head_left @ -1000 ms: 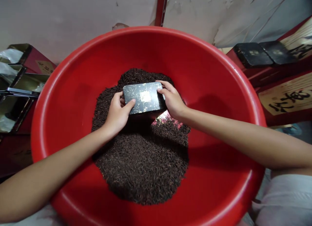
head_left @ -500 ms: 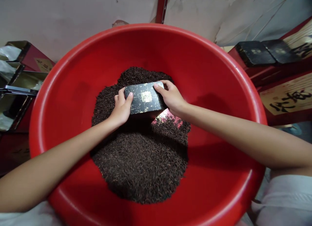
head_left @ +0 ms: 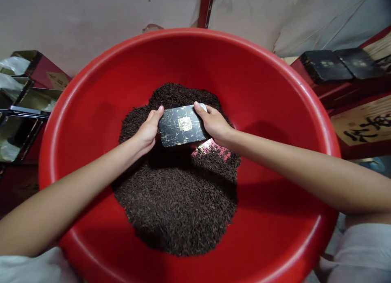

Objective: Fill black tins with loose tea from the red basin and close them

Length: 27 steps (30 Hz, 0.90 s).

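A black tea tin (head_left: 174, 126) with worn gold lines and a gold square on its lid hangs over a heap of dark loose tea leaves (head_left: 180, 205). My left hand (head_left: 150, 128) grips its left end, thumb on the near top corner and fingers mostly hidden behind. At the right end my right hand (head_left: 215, 122) holds it too, with the thumb lying on the lid. The tin's top tilts toward me, and its sides are mostly hidden. Beneath its right end a shiny pink and gold surface (head_left: 210, 146) shows, partly covered by leaves.
A big red plastic tub (head_left: 284, 152) surrounds the tea heap. To the left stand several open tins (head_left: 23, 132), some with clear plastic bags (head_left: 14, 65) inside. Closed black-lidded tins (head_left: 328, 67) line the right side. A pale wall (head_left: 100, 18) rises behind the tub.
The tin has tipped so its lid faces me more and its front side no longer shows. My left thumb has shifted up toward the tin's upper left corner.
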Tool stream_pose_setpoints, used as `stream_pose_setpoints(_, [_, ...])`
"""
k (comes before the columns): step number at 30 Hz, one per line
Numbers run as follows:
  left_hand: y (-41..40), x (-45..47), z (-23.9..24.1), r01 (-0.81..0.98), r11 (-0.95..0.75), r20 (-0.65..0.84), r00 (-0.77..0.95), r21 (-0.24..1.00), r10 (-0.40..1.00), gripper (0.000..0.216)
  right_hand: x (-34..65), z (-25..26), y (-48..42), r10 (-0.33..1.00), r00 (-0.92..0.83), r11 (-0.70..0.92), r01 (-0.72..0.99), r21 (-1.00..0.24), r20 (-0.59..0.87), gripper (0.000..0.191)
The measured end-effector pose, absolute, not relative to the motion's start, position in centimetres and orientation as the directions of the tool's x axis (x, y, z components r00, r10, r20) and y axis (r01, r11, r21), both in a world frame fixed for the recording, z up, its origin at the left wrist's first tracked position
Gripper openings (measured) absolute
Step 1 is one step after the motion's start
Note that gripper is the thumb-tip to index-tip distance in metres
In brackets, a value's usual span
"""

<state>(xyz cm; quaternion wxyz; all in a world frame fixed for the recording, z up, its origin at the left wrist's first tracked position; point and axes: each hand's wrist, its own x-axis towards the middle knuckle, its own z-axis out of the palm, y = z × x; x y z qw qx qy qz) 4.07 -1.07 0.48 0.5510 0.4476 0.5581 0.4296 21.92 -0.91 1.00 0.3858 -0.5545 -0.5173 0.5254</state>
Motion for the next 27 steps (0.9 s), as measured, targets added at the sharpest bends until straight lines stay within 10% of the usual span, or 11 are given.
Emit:
stream_pose_setpoints(8, [-1.4, 4.8, 0.8, -0.078, 0.220, -0.225, -0.061, 0.972, 0.973, 0.033, 21.9, 1.3, -0.4, 0.978, -0.072, -0.184, 0.135, -0.974, -0.194, 0.032])
stream_pose_setpoints(18, [-2.2, 5.3, 1.0, 0.348, 0.061, -0.013, -0.138, 0.936, 0.990, 0.023, 21.9, 1.0, 0.1, 0.976, -0.046, -0.208, 0.125, -0.970, -0.215, 0.042])
stream_pose_setpoints(21, [-2.6, 5.0, 1.9, 0.637, -0.248, 0.230, 0.113, 0.730, 0.967, 0.038, 21.7, 0.8, -0.3, 0.964, -0.081, -0.246, 0.082, -0.966, -0.253, 0.044])
stream_pose_setpoints(27, [-3.6, 5.2, 3.7, 0.830, -0.471, 0.016, 0.489, 0.299, 0.872, 0.091, 23.8, 1.5, 0.8, 0.861, -0.430, -0.282, 0.038, -0.959, -0.271, 0.053])
